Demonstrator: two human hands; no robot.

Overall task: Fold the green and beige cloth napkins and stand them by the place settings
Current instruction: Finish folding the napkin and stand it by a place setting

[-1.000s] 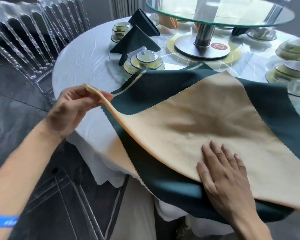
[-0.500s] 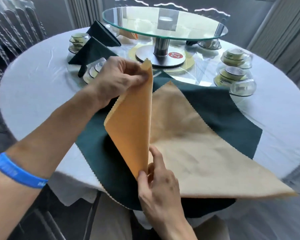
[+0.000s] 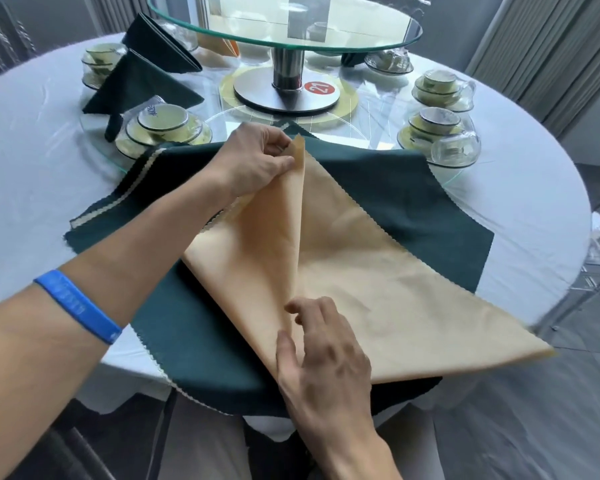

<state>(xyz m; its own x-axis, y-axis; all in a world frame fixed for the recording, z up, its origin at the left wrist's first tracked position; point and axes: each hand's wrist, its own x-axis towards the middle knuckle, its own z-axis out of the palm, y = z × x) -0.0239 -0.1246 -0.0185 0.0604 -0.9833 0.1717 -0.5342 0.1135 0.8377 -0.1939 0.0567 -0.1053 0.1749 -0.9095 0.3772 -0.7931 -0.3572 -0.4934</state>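
A beige napkin [image 3: 388, 289] lies on a spread dark green napkin [image 3: 406, 192] at the near side of the round white table [image 3: 32, 161]. My left hand [image 3: 257, 161] pinches the beige napkin's corner and holds it over the cloth's far point, so a folded flap runs diagonally. My right hand [image 3: 316, 344] rests on the near end of the fold, thumb and fingers pressing the crease. Two folded green napkins [image 3: 142, 81] stand at the far left by a place setting [image 3: 163, 128].
A glass turntable [image 3: 284, 26] on a metal pedestal stands at the table's centre. Cup and saucer sets [image 3: 437, 129] sit at the right and far left. A folded beige napkin [image 3: 222, 46] stands behind the pedestal. Curtains hang at the right.
My left hand has carried the beige corner from the left edge up and across to the far point. My right hand moved from lying flat on the cloth to the near end of the fold.
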